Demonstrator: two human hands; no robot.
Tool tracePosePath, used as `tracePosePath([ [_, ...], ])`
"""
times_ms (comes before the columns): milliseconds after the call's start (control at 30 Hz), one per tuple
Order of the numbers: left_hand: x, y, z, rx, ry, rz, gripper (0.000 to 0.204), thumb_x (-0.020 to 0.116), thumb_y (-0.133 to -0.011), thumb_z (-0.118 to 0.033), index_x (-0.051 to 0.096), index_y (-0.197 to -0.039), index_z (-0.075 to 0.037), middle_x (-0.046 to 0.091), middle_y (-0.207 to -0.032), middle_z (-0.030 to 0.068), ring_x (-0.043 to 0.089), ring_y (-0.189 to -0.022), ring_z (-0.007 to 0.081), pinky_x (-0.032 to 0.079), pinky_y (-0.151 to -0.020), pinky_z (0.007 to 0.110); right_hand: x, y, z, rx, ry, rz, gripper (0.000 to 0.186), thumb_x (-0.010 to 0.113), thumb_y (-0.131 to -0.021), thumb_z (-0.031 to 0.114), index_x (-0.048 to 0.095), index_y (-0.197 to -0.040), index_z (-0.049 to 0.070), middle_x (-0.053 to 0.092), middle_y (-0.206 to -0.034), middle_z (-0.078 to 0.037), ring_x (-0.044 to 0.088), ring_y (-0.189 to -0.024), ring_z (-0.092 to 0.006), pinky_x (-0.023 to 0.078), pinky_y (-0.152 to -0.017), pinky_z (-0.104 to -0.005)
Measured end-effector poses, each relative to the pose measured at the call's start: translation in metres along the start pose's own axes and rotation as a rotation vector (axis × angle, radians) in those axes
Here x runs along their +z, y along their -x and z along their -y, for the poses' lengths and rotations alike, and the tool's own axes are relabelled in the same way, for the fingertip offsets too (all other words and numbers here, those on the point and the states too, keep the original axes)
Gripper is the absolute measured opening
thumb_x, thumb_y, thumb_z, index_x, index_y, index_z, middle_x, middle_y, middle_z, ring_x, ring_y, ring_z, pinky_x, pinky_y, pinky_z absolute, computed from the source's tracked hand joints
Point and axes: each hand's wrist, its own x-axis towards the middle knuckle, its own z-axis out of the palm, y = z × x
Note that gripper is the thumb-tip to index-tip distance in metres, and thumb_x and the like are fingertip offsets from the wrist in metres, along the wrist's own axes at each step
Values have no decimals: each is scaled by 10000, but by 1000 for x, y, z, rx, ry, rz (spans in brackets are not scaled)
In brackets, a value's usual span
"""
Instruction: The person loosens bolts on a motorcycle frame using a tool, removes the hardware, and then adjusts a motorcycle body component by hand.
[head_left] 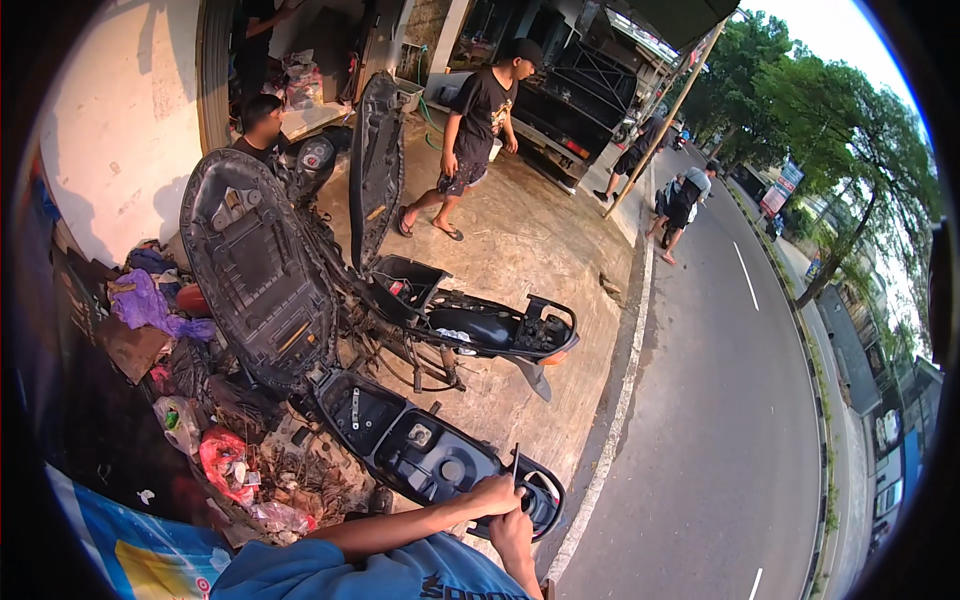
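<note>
Beneath me stands a stripped scooter, its seat [262, 275] tipped up and its dark storage tray and tank section [430, 455] exposed. At its tail, my left hand [495, 494] is closed around a thin dark rod [516, 466] that points upward. The rod's lower end is hidden, so its kind does not show. Right beside it, my right hand [513, 534] is also closed, near the black rear grab rail [556, 484]. Whatever lies inside the right hand's fingers is hidden.
A second scooter [480, 328] with a raised seat [377, 165] stands just beyond. Plastic bags [226, 462], rags [150, 302] and litter lie at left. One person [486, 120] walks on the concrete; another person [262, 128] is low by the wall. A curb [622, 430] borders the road.
</note>
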Motion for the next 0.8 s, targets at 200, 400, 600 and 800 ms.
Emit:
tracePosePath([
  [200, 11, -18, 29, 154, -63, -96, 388, 528, -939, -205, 554, -1298, -58, 691, -1002, 259, 653, -954, 456, 504, -826, 564, -48, -10, 2, 48, -86, 202, 286, 588, -912, 273, 702, -996, 24, 708, -772, -182, 713, -777, -348, 543, -749, -418],
  [400, -14, -12, 22, 375, -271, 24, 369, 528, -952, -208, 577, -1309, -131, 696, -969, 244, 658, -935, 446, 509, -796, 557, -86, -32, -16, -313, 221, -185, 416, 650, -867, 242, 627, -1244, 68, 605, -1247, -225, 603, -1108, -393, 483, -961, -456],
  [600, -17, -4, 24, 518, -592, -425, 444, 550, -969, -349, 597, -1323, -85, 554, -1354, 257, 437, -1338, 411, 169, -1158, 631, -45, -24, -21, -77, 365, 70, 228, 543, -938, 245, 626, -851, 51, 679, -698, -205, 685, -646, -391, 554, -614, -498],
  [800, -24, 2, 6, 9, -87, -74, 624, 532, -941, -499, 650, -1098, 94, 609, -1169, 338, 580, -1145, 448, 421, -987, 553, -6, -8, 4, 133, 152, -50, 282, 568, -929, 284, 643, -875, 17, 657, -698, -265, 662, -645, -446, 532, -598, -556],
])
